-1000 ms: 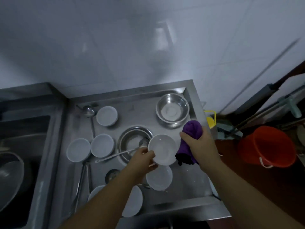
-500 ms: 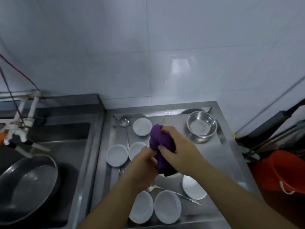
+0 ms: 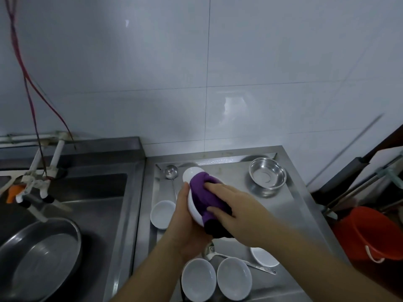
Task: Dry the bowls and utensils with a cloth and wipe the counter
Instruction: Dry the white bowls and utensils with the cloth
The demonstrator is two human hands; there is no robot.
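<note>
Steel basin point(image 3: 39, 256) in sink at far left. Ladle point(image 3: 170, 172) at counter point(image 3: 296, 205) rear. Left hand point(image 3: 185, 216) cups white bowl point(image 3: 193, 209) above counter, fingers curled round rim. Right hand point(image 3: 231, 205) presses purple cloth point(image 3: 204, 188) into bowl — fingers curled on it. Steel bowl point(image 3: 267, 173) back right; orange bucket point(image 3: 370, 234) on floor.

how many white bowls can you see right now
6: one held in the left hand, one behind the cloth, one left, two front, one right. Others may be hidden.
</note>
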